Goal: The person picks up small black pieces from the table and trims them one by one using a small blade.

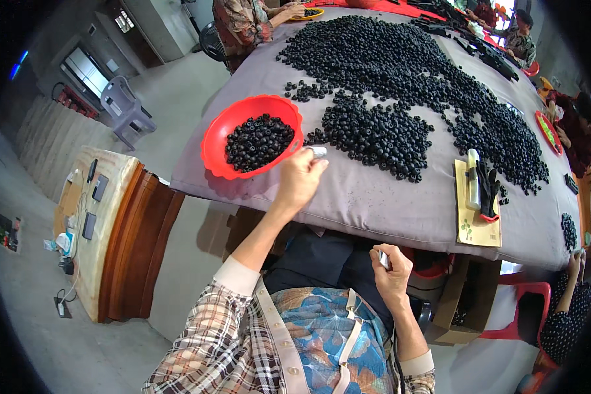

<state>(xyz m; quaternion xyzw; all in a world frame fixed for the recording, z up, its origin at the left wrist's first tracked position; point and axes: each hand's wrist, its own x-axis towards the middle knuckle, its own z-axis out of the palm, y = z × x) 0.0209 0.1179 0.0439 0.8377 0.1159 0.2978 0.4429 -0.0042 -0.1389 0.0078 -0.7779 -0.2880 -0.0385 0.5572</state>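
The person's left hand (300,176) is raised just above the near edge of the bench (394,207), which is covered with a plain grey-mauve cloth, and stands beside the lower right rim of a round, bright red plastic bowl with a scalloped edge (217,134). Its grip is drawn in, fingers curled toward the thumb, and a short, whitish, shiny piece (318,152) shows at the fingertips; whether it is pinched there or worn on a finger I cannot tell. The right hand (393,270) is lower, in front of the bench edge and near the lap, with its grip closed around a small, silvery, hard-looking piece (384,261) that shows between thumb and fingers. Small, round, glossy black beads with holes (259,141) lie heaped inside the bowl. More of the same kind form a loose patch (377,134) to the right of the bowl, and a far larger spread (374,56) runs behind it and down the right side of the bench. Toward the right, a flat tan paper packet (478,235) lies near the edge, with a clear, slim, white-capped tube (472,187) and a black fabric item with a red edge (486,190) on it. At the far left corner of the bench, a co-worker in a patterned brown top (240,26) has hands by a shallow yellow tray (315,12)
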